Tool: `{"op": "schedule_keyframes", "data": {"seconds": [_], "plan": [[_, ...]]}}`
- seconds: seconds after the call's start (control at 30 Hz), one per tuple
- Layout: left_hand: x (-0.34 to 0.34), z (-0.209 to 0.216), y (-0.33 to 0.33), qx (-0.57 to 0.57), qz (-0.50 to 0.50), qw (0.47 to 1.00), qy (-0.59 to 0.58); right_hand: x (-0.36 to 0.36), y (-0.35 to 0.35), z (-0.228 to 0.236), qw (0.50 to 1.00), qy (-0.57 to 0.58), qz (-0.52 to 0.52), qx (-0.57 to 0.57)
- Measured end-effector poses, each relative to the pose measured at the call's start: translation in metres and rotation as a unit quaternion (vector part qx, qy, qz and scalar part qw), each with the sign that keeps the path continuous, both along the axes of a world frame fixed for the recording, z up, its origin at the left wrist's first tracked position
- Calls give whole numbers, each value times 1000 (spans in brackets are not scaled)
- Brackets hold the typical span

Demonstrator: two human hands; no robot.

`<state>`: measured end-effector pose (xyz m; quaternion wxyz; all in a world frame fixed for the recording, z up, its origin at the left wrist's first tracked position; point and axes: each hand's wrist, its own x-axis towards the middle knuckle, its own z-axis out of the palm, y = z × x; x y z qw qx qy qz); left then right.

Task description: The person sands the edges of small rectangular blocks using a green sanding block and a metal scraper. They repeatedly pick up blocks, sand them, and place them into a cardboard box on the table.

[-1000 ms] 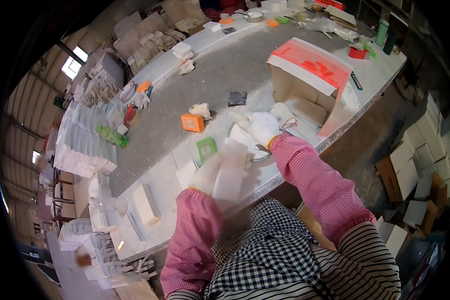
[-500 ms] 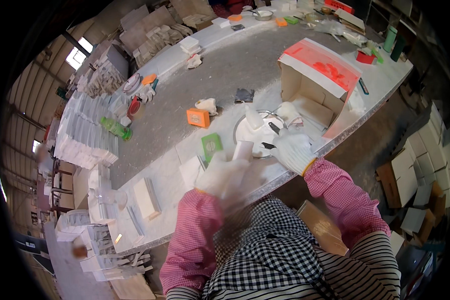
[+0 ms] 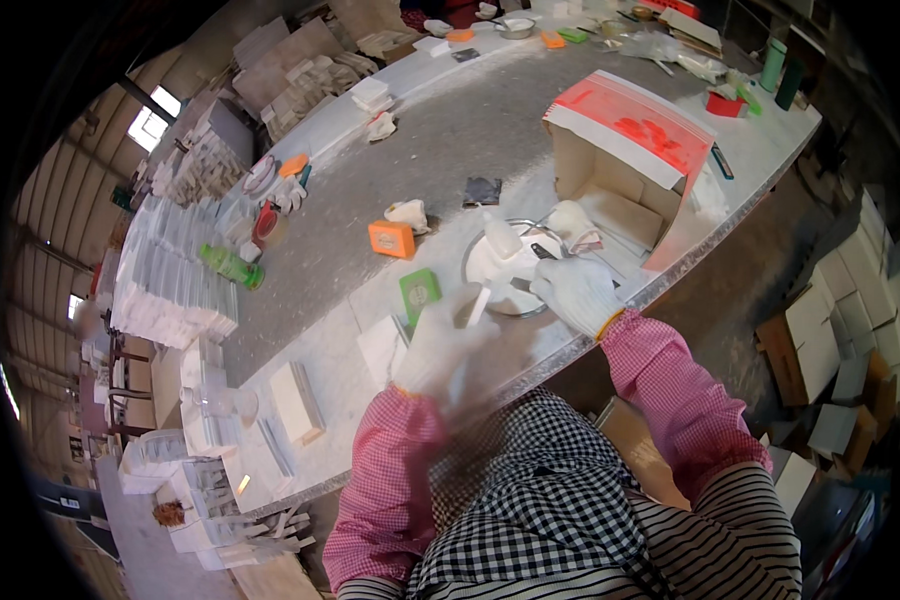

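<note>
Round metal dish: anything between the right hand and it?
Nothing visible. The right hand, in a white glove, is already at the near rim of the round metal dish, gripping a dark tool over it. The left hand is blurred, off to the dish's near-left side.

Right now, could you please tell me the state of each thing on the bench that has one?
Carton: on its side, open toward the person.
Bowl: upright, white paste inside.
Green bottle: lying down.
Right hand: gloved, grip shut on a dark tool over the bowl.
Left hand: gloved, blurred, holding a white tile; grip unclear.
</note>
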<state>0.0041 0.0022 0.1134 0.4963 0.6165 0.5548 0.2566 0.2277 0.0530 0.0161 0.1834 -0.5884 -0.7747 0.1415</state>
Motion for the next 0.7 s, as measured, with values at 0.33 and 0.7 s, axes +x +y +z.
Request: {"op": "schedule_keyframes", "data": {"seconds": [0.33, 0.7], "plan": [[12, 16, 8, -83, 56, 995, -25, 24, 11, 1, 958, 249, 1, -144], [9, -30, 44, 20, 50, 994, 92, 15, -3, 35, 933, 357, 20, -45]]}}
